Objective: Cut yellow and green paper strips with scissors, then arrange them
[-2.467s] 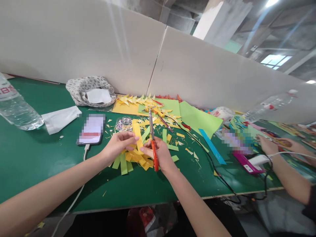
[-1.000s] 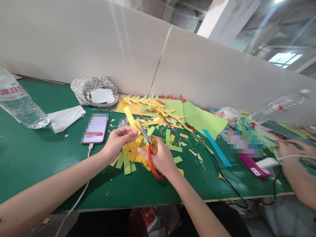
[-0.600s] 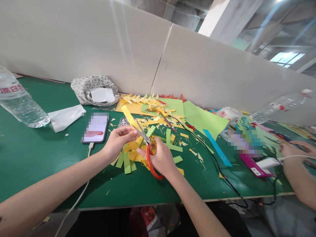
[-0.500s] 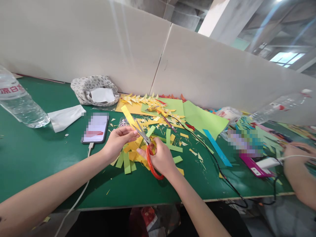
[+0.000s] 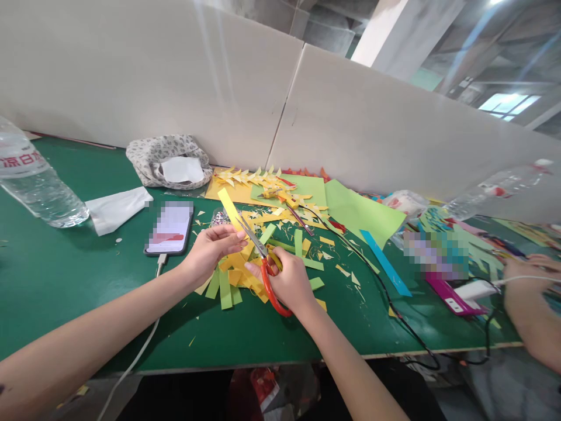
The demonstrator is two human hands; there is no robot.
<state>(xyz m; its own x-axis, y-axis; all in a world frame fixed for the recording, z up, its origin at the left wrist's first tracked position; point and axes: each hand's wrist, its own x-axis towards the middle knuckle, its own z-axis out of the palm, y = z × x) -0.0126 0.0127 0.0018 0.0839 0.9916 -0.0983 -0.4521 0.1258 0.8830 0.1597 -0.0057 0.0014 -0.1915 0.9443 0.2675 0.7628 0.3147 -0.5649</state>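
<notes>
My left hand (image 5: 210,248) pinches a yellow paper strip (image 5: 229,207) that sticks up and away from me. My right hand (image 5: 289,280) grips red-handled scissors (image 5: 263,257), fingers through the loops. The blades point up-left and meet the strip just beside my left fingertips. Below both hands lies a heap of cut yellow and green strips (image 5: 228,280) on the green table (image 5: 65,275).
A phone (image 5: 169,227) on a white cable lies left of my hands, with a white tissue (image 5: 116,209), a water bottle (image 5: 35,187) and a patterned cloth pouch (image 5: 169,161) beyond. Green and yellow sheets (image 5: 359,213) lie behind. Another person's hand (image 5: 521,278) works at the right.
Earlier the scissors were held upright with blades together and the strip hung over the heap. Now the strip is tilted up-left and the scissors' blades sit against it. The other person's hand drew back.
</notes>
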